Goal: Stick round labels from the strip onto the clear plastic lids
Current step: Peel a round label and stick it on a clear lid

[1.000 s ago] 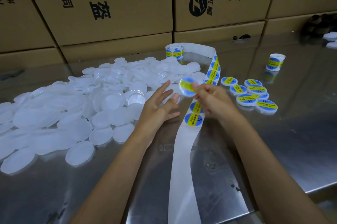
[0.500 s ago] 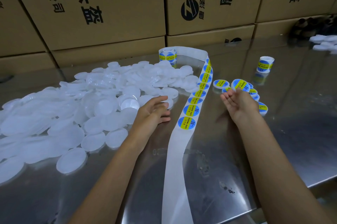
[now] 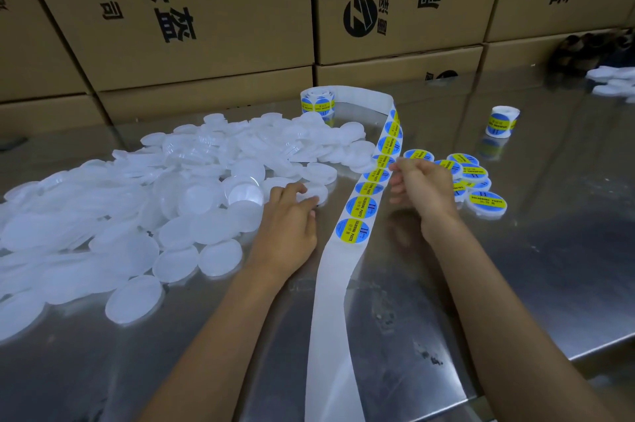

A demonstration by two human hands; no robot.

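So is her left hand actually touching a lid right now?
Touching. In the head view the left hand lies flat with its fingertips on a clear lid at the pile's edge.

"SOLDERING PASTE" on strip labels [image 3: 357,231] and labelled lid [image 3: 487,202]; "头盔" on cardboard box [image 3: 178,5]
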